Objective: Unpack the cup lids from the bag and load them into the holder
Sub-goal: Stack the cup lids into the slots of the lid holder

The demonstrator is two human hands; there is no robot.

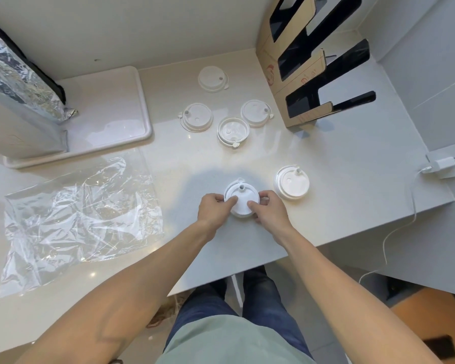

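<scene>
A small stack of white cup lids (pixel 243 199) sits on the counter near its front edge, held from both sides. My left hand (pixel 214 208) grips its left rim and my right hand (pixel 267 210) grips its right rim, thumbs on top. A second short stack of lids (pixel 291 183) stands just to the right. Several single lids lie farther back: one (pixel 212 78), one (pixel 196 117), one upside down (pixel 232 131), one (pixel 255 113). The clear plastic bag (pixel 82 216) lies flat and empty at the left. The cardboard holder (pixel 297 61) with dark slots stands at the back right.
A white tray (pixel 111 106) at the back left carries a foil-lined bag (pixel 24 82). A white charger (pixel 443 164) is plugged into a wall socket at the right, its cable hanging over the counter's edge. A brown box (pixel 431 324) sits on the floor at the lower right.
</scene>
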